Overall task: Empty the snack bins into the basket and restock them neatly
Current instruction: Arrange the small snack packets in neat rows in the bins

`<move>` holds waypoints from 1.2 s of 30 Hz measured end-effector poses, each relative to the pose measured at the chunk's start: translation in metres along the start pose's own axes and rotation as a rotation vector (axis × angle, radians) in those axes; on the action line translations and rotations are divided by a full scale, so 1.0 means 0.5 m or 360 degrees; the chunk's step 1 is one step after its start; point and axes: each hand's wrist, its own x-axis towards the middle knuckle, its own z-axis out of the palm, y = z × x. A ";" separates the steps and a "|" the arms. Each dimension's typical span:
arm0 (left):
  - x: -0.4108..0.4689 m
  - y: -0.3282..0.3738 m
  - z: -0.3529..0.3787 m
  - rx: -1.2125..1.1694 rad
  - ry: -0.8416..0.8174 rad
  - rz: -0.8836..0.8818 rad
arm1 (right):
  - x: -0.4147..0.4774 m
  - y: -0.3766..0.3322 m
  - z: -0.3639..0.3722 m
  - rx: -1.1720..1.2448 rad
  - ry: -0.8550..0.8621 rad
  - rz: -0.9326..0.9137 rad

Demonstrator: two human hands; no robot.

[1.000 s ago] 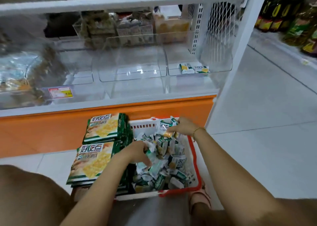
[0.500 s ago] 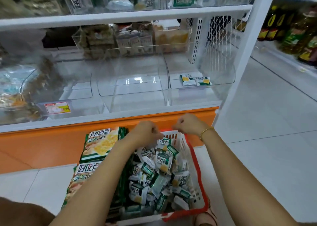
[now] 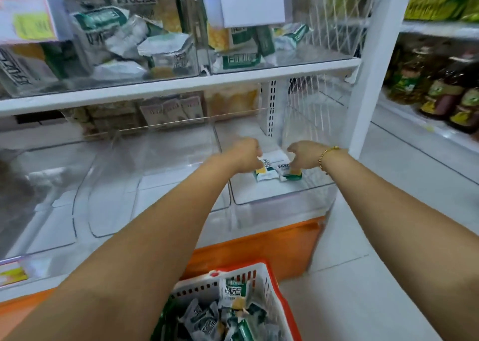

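As they reach into the clear bin (image 3: 282, 197), left hand (image 3: 246, 156) and right hand (image 3: 304, 156) curl.
Snack packets (image 3: 267, 173) lie just beneath them; whether either is gripped, I cannot tell.

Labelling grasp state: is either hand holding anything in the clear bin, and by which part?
Cannot be told: the left hand and right hand are curled over two small green-and-white snack packets in the clear plastic bin, hiding any grip.

Left hand (image 3: 247, 154) and right hand (image 3: 304, 156) reach forward, knuckles up, fingers curled down
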 end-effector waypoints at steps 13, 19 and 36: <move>0.190 -0.002 0.115 0.0566 -0.0559 -0.0153 | 0.102 0.031 0.080 -0.0459 -0.0215 -0.0099; 0.147 0.022 0.110 0.0467 -0.0386 -0.0297 | 0.033 0.034 0.039 -0.0149 0.0008 -0.0123; -0.479 -0.075 0.089 -0.0788 0.0116 -0.0655 | -0.302 -0.122 0.120 0.0618 -0.0313 -0.0454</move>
